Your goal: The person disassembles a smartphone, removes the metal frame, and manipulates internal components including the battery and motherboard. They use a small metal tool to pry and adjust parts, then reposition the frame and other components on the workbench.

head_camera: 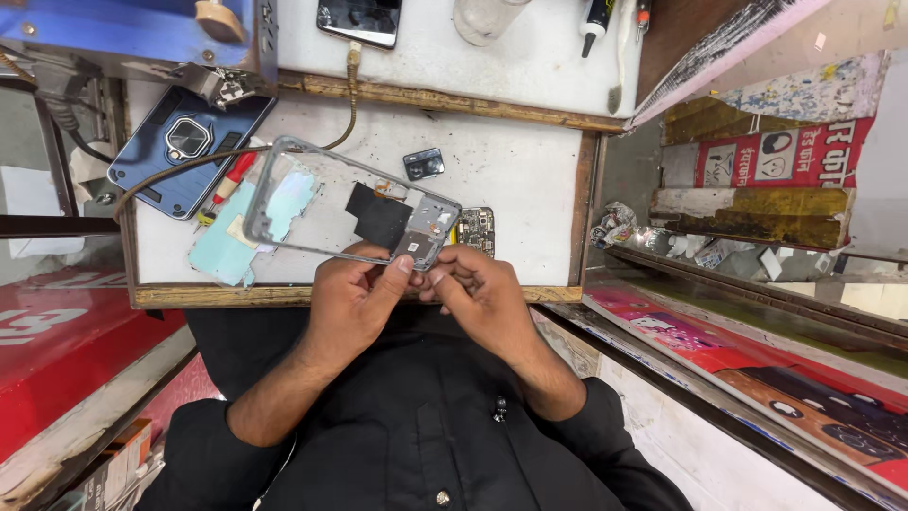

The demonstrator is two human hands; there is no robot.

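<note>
A grey phone middle frame (352, 206) with a black patch inside it is held above the white worktop (530, 170). My left hand (355, 298) grips its near end with thumb and fingers. My right hand (478, 289) pinches the same near corner from the right. A small circuit board (478, 230) lies on the worktop just beyond my right hand. A small dark camera part (423, 164) rests past the frame.
A blue phone case with a ring (186, 151) lies at the left, beside a pale green sheet (232, 237) and a red-handled tool (232, 178). A brown cable (352, 95) runs to a black phone (359, 21) on the raised shelf. A wooden rim (236, 295) edges the worktop.
</note>
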